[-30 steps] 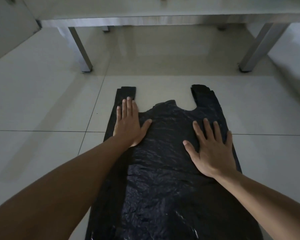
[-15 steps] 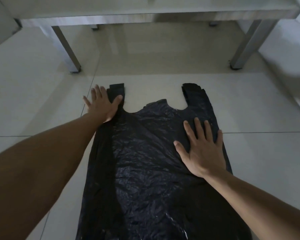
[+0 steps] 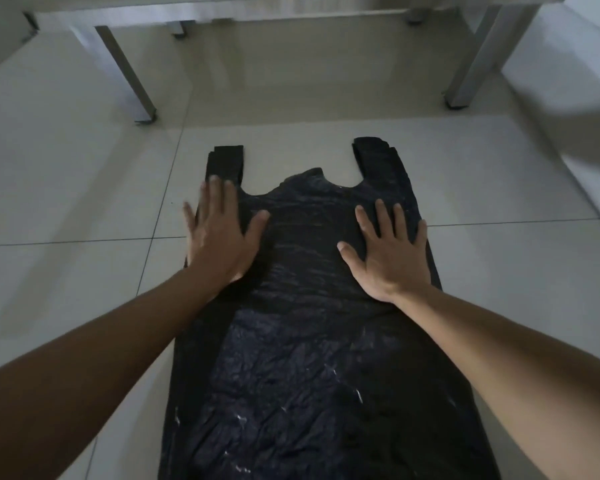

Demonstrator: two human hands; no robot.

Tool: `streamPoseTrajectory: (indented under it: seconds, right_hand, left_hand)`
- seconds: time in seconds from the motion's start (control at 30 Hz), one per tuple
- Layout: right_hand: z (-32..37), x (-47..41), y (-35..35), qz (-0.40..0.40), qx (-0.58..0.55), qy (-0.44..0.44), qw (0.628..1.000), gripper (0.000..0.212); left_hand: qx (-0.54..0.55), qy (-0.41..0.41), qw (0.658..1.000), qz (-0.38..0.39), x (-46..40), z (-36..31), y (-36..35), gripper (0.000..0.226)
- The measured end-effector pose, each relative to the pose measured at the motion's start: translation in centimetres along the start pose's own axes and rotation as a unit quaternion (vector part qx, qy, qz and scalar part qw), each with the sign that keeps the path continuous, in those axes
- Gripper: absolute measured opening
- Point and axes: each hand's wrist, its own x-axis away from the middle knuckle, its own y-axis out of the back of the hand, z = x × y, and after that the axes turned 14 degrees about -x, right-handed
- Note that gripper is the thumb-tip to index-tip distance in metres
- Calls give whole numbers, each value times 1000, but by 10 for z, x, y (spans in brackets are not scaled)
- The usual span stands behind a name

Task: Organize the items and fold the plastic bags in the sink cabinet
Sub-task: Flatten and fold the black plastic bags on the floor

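Note:
A large black plastic bag lies flat on the pale tiled floor, its two handles pointing away from me. My left hand presses flat on the bag's left side just below the left handle, fingers straight and spread, the outer fingers over the bag's edge. My right hand lies flat on the right side below the right handle, fingers spread. Neither hand grips anything.
A metal-framed table stands beyond the bag, with one leg at the far left and another leg at the far right. Bare floor tiles lie on both sides of the bag. A white wall or panel runs along the right.
My left hand slid out to the bag's left handle and edge, then came back down and inward onto the bag. My right hand stayed pressed in place.

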Motion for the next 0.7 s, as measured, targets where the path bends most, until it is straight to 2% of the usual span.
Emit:
streamPoseTrajectory:
  seconds: [0.07, 0.17, 0.23, 0.3, 0.33, 0.4, 0.5, 0.7]
  right_hand:
    - [0, 1, 1, 13, -4, -2, 1000, 79]
    - [2, -2, 11, 65, -38, -20, 997, 78]
    - [8, 5, 21, 37, -61, -23, 997, 76]
    - [21, 29, 24, -55, -45, 37, 997, 70]
    - [27, 45, 21, -76, -49, 79, 993, 68]
    - [29, 78, 9, -43, -37, 133, 990, 67]
    - [1, 98, -3, 40, -3, 77, 996, 71]
    - [-19, 99, 4, 53, -2, 11, 999, 73]
  left_hand:
    - [-4, -70, 997, -12, 28, -17, 6, 85]
    - [-5, -113, 993, 21, 68, -32, 0, 88]
    - [-7, -126, 992, 32, 85, -36, -5, 87]
    - [-17, -146, 989, 26, 101, -36, -8, 84]
    - [-28, -156, 987, 18, 110, -34, -12, 82]
    - [-54, -158, 986, 8, 127, -28, -20, 79]
    - [-68, -117, 990, 46, 141, -15, -33, 81]
    - [-49, -107, 991, 60, 139, -13, -28, 85]
